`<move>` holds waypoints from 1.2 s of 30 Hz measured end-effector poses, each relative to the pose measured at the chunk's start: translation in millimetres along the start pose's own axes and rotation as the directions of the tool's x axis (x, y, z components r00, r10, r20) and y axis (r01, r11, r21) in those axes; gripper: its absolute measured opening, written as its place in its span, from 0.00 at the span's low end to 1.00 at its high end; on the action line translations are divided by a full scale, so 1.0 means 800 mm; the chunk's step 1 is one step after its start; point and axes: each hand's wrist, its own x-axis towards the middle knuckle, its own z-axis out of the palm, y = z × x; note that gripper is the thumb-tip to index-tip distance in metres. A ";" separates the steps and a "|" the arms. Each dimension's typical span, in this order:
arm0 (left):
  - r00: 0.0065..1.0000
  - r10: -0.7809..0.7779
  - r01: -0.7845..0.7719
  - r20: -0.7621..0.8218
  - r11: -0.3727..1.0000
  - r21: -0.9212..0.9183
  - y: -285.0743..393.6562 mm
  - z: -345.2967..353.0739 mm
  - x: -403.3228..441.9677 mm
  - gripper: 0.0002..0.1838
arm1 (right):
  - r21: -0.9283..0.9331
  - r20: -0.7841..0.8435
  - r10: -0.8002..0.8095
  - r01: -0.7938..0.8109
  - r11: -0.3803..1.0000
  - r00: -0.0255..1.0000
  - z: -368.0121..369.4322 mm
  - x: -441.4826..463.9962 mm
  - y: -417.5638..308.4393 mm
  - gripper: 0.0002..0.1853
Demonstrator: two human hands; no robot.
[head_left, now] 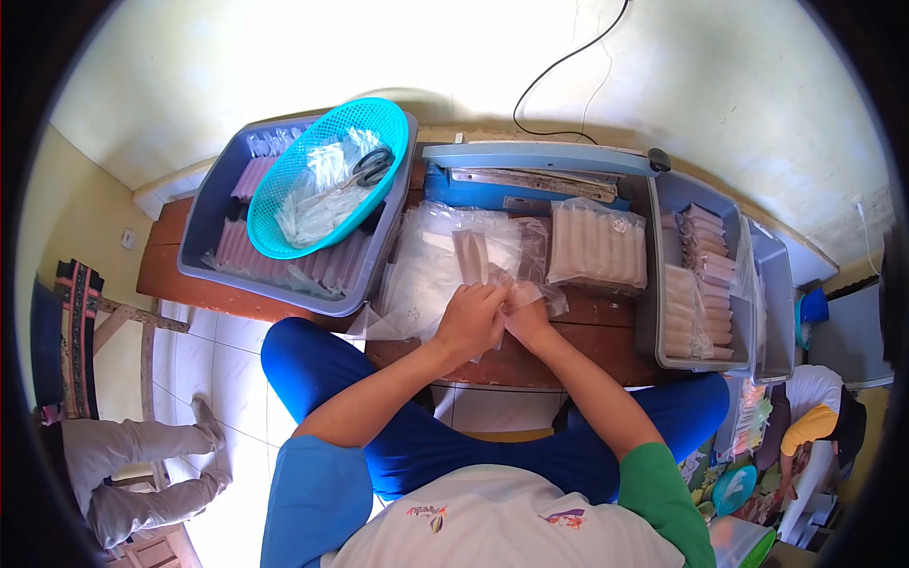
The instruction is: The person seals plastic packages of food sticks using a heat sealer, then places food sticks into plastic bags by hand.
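Close together over the wooden table, my left hand (471, 320) and my right hand (526, 309) both have their fingers closed on a clear plastic bag (530, 248). Pale brown, stick-shaped packs (470, 254) show at the bag, just beyond my fingertips. My fingertips are partly hidden by the hands themselves. Beneath and left of the hands lies a pile of flat clear plastic bags (417, 270). To the right of my right hand sits a filled bag (597, 244) with several brownish sticks side by side.
A blue bag sealer (530, 189) stands behind the bags. At left, a turquoise basket (268, 216) holding plastic and scissors (372, 168) rests on a grey tub (199, 237). Another grey tub (666, 327) holds stick packs at right. Other people sit or stand at both sides.
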 end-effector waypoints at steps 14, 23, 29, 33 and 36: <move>0.999 0.013 -0.014 -0.030 1.000 -0.013 -0.001 0.000 0.001 0.09 | 0.015 -0.091 0.022 -0.021 1.000 0.996 -0.003 0.001 -0.015 0.30; 0.999 0.026 -0.025 -0.037 0.999 0.020 -0.002 -0.002 0.000 0.09 | -0.050 -0.105 -0.009 0.003 0.999 0.994 0.003 0.004 -0.015 0.33; 1.000 0.007 -0.007 -0.005 1.000 0.030 -0.003 -0.007 0.003 0.09 | -0.094 -0.038 0.021 -0.025 0.995 0.999 0.004 0.001 -0.020 0.35; 1.000 0.000 -0.001 0.015 0.998 0.056 -0.005 -0.011 0.003 0.08 | -0.100 -0.034 0.038 -0.042 0.994 0.999 -0.001 -0.001 -0.029 0.35; 1.000 -0.001 0.000 0.022 0.998 0.063 -0.006 -0.008 0.003 0.08 | 0.017 -0.032 0.037 -0.037 0.999 0.999 -0.009 -0.014 -0.032 0.33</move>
